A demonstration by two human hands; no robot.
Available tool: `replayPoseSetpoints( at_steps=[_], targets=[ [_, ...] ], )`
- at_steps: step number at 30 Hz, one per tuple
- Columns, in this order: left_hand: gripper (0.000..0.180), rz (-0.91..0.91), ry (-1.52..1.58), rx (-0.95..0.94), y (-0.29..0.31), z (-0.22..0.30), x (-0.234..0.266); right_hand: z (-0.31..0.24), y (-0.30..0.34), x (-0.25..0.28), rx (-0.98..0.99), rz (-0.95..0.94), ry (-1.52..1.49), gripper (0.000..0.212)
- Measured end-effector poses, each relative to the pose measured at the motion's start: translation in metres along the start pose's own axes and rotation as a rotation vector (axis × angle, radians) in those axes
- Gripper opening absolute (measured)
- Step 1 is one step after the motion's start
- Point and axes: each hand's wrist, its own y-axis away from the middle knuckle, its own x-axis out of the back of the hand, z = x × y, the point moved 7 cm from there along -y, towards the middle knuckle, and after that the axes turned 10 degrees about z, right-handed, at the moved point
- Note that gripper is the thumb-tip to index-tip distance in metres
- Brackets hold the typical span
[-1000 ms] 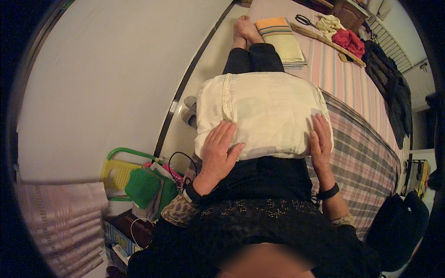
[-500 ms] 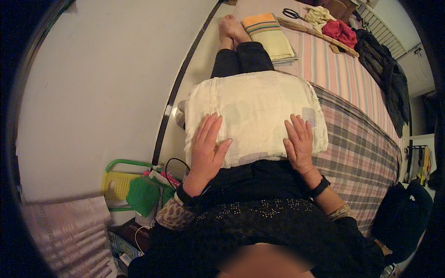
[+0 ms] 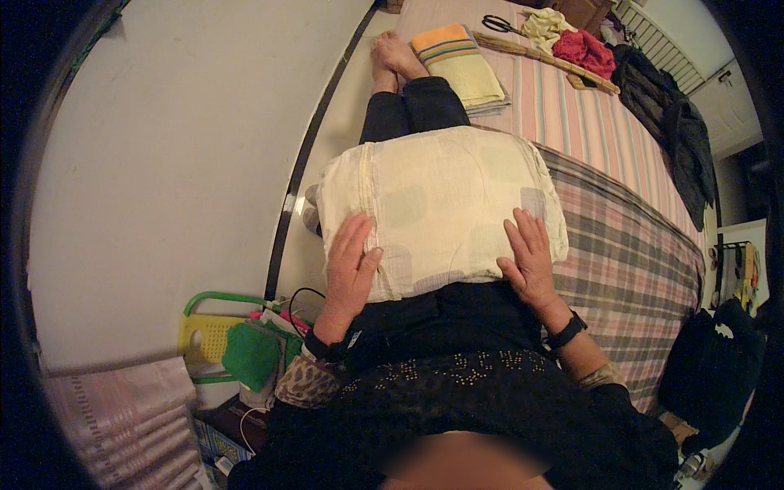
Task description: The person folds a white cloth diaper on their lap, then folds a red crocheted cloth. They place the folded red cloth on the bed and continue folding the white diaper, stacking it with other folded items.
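Observation:
Across my lap lies a folded cream cloth (image 3: 445, 204) with pale square patches, thick like a pillow or folded bedding; I cannot tell which. My left hand (image 3: 353, 265) rests flat on its near left part, fingers stretched out. On the near right edge lies my right hand (image 3: 527, 257), palm down, with its fingers spread a little. Neither hand grips the cloth. Dark bands circle both wrists.
To the right is a bed with a plaid cover (image 3: 625, 261) and a striped sheet (image 3: 572, 122). Folded towels (image 3: 461, 69), black scissors (image 3: 500, 24), a straw brush (image 3: 547, 57) and red cloth (image 3: 584, 53) lie on it. A green-and-yellow chair (image 3: 204, 339) stands left.
My left hand has slid slightly left and nearer on the cloth. The right hand stays near the cloth's right edge. The whole view has shifted a little.

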Motion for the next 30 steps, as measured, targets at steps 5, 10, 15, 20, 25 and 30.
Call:
replayPoseSetpoints(
  at_steps=[5,10,15,20,25,30],
  targets=[
    [0.055,0.160,0.040,0.211,0.017,-0.032,0.012,0.011,0.025,0.010,0.032,-0.066,0.040,0.069],
    [0.067,0.175,0.428,0.695,0.048,-0.069,-0.004,0.025,0.044,0.014,0.033,-0.050,0.110,0.079],
    [0.066,0.079,0.746,0.982,0.061,-0.080,-0.016,0.032,0.049,0.004,-0.031,-0.107,0.220,0.092],
    [0.069,0.112,0.677,0.928,0.062,-0.079,-0.012,0.039,0.044,-0.002,-0.093,-0.071,0.309,0.098],
    [0.074,0.052,1.007,1.034,0.069,-0.082,-0.025,0.050,0.042,-0.002,-0.195,-0.021,0.177,0.102],
    [0.075,-0.028,1.095,1.090,0.063,-0.080,-0.023,0.049,0.043,0.001,-0.173,0.027,0.138,0.100]
  ],
)
